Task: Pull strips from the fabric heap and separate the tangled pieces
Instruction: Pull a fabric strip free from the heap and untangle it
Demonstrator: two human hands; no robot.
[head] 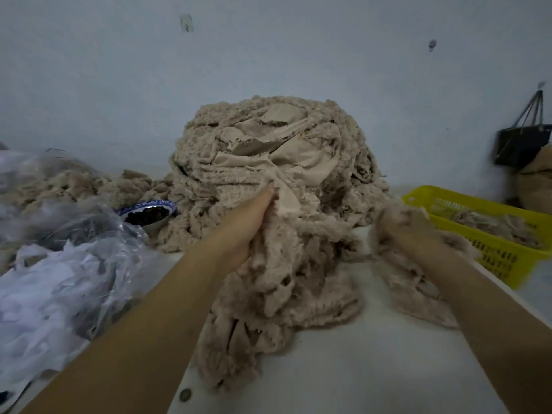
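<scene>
Pale grey wall (268, 55) behind, white table (373, 369) below. The left hand (248, 222) is dug into the front of the fabric heap (268, 150), fingers curled into a fold of fleece and thumb lying up against a smooth piece. The right hand (409, 225), blurred, clutches a clump of strips (412, 282) that hangs down from it onto the table, just apart from the heap's right side.

The heap sits mid-table against the wall, a tall mound of beige strips. Most show a curly, woolly pile. Some near the top are turned to a flat woven backing with frayed edges. A tangled tongue of them spills forward toward the near edge.

A yellow slotted basket (493, 258) at the right holds more beige pieces. At the left, a blue-and-white bowl (146, 215) of dark contents touches the heap's foot, beside a clear plastic bag (59, 264) of white scraps. A black bag (519, 144) hangs on the wall at the far right.
</scene>
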